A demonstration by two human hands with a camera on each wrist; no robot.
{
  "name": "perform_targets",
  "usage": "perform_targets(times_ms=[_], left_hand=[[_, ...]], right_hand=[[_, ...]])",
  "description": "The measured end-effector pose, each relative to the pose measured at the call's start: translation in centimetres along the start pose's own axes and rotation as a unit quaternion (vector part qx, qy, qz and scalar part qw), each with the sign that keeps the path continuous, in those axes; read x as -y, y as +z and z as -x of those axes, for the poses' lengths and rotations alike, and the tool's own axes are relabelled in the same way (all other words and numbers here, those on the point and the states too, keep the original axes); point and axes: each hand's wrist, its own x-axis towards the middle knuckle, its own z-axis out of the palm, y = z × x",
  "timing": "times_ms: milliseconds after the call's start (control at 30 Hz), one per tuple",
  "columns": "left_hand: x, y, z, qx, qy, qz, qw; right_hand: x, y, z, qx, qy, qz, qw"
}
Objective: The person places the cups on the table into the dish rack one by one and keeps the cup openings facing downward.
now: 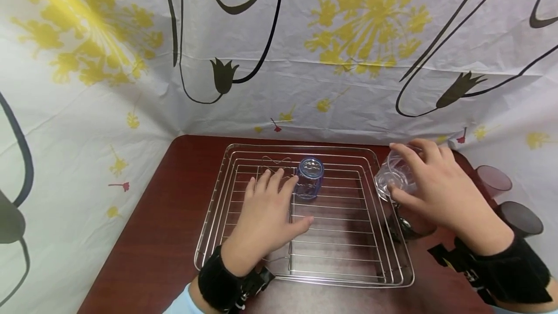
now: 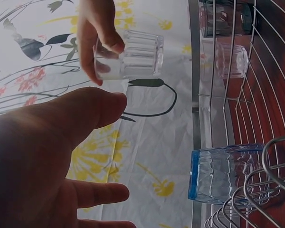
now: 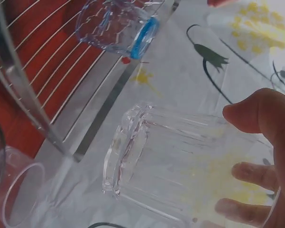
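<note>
My right hand (image 1: 440,188) grips a clear fluted glass (image 1: 394,178) near its rim, over the right edge of the wire rack (image 1: 331,282). In the right wrist view, the thick base of this glass points away from the fingers, with the thumb on one side and fingertips on the other. My left hand (image 1: 266,212) hovers above the left half of the rack, fingers spread and holding nothing. Beyond its fingertips a blue glass (image 1: 308,183) stands on the rack with its base facing up.
Right of the rack are a pink glass (image 1: 493,180), a dark grey glass (image 1: 520,218) and another dark glass (image 1: 416,227) partly under my right hand. Curved wire dividers (image 2: 256,183) rise from the rack. A patterned cloth (image 1: 279,81) hangs behind the dark red table (image 1: 144,236).
</note>
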Motion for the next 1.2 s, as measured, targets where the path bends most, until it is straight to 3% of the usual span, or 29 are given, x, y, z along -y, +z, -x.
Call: perform_targets(times_ms=[500, 900, 1200], left_hand=[[-0.4, -0.4, -0.2, 0.014, 0.002, -0.003, 0.9999], [-0.9, -0.2, -0.6, 0.038, 0.010, 0.007, 0.9992], [-0.9, 0.2, -0.7, 0.039, 0.022, 0.009, 0.9990]], right_hand=[[2.9, -0.4, -0.6, 0.021, -0.018, -0.015, 1.000], [4.9, -0.3, -0.7, -0.009, -0.077, -0.035, 0.996], [6.4, 0.0, -0.5, -0.007, -0.088, -0.030, 0.996]])
